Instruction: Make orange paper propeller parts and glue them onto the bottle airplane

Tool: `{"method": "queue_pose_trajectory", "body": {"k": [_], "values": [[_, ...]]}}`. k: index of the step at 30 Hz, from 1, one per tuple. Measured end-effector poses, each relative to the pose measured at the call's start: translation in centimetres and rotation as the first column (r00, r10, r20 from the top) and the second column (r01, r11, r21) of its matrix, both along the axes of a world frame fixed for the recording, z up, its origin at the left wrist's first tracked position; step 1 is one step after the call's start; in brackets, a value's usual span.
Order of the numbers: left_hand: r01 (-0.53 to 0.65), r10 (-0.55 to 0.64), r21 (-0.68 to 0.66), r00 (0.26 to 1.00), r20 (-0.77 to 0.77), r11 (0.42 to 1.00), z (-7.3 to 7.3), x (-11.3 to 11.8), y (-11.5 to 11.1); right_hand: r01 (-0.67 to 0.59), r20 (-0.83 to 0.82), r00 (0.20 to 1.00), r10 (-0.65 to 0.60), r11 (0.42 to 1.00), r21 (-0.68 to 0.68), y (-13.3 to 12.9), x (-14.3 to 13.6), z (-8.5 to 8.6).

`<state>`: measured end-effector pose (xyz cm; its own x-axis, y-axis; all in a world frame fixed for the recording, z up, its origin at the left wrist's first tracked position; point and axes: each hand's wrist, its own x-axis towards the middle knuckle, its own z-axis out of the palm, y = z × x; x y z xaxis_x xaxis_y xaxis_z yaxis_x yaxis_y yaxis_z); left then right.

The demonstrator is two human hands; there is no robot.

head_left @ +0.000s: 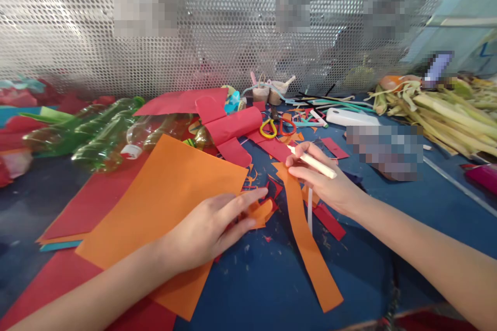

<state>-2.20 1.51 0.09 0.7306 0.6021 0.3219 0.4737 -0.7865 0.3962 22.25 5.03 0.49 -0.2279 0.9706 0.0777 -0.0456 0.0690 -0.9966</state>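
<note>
Bottles (100,151) in see-through green plastic lie on their sides at far left on the blue table (248,289), and honestly I can't tell if there's anything in them. Just right of those is a clear bottle (140,132) with a white cap (131,152). Further right, on the far side by the perforated metal sheet (225,20), two little cups stand side by side: the left cup (261,94) has a pinkish stick poking out, the right cup (278,96) a whitish one. Whatever else is in there is too small to make out.

Left hand (221,220) is over the big orange sheet (163,196), fingers loosely apart, tips right by a small curled orange piece (265,210); can't say if they're actually touching it. To the right of that, an orange strip (302,232) runs from near to far. Right hand (324,184) has its fingers wrapped on a white pen (318,165), with the fingertips at the strip's far end.
</note>
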Motion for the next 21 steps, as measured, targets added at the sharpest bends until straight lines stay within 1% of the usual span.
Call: {"method": "queue_pose_trajectory", "body": {"k": [3, 5, 7, 10, 12, 14, 16, 19, 21], "values": [[-0.125, 0.126, -0.037, 0.991, 0.034, 0.992, -0.5, 0.2, -0.1, -0.034, -0.024, 0.999, 0.035, 0.999, 0.005, -0.1, -0.1, 0.0], [-0.169, 0.173, -0.085, 0.984, 0.046, 0.982, -0.6, 0.4, -0.1, -0.077, -0.034, 0.996, 0.078, 0.997, 0.027, -0.2, -0.1, 0.1], [-0.187, 0.195, -0.108, 0.978, 0.070, 0.976, -0.6, 0.5, -0.1, -0.142, -0.053, 0.988, 0.144, 0.989, 0.040, -0.5, -0.2, 0.3], [-0.172, 0.185, -0.138, 0.978, 0.092, 0.975, -0.4, 0.6, 0.0, -0.262, -0.080, 0.961, 0.264, 0.965, 0.035, -1.3, -0.4, 0.7], [-0.182, 0.201, -0.184, 0.975, 0.091, 0.966, -0.1, 0.6, 0.1, -0.324, -0.057, 0.944, 0.326, 0.945, 0.038, -2.1, -0.7, 0.9], [-0.230, 0.259, -0.248, 0.961, 0.091, 0.941, 0.0, 0.7, 0.2, -0.355, 0.016, 0.935, 0.355, 0.933, 0.055, -3.0, -1.0, 1.1], [-0.284, 0.324, -0.310, 0.942, 0.085, 0.907, 0.0, 0.8, 0.3, -0.360, 0.151, 0.926, 0.346, 0.929, 0.080, -3.8, -1.2, 1.0], [-0.311, 0.356, -0.370, 0.933, 0.056, 0.875, -0.1, 0.9, 0.4, -0.343, 0.408, 0.875, 0.262, 0.929, 0.138, -4.5, -1.5, 0.8], [-0.301, 0.343, -0.374, 0.938, 0.048, 0.877, -0.1, 0.9, 0.4, -0.321, 0.534, 0.826, 0.179, 0.929, 0.185, -4.4, -1.6, 0.5]]}}
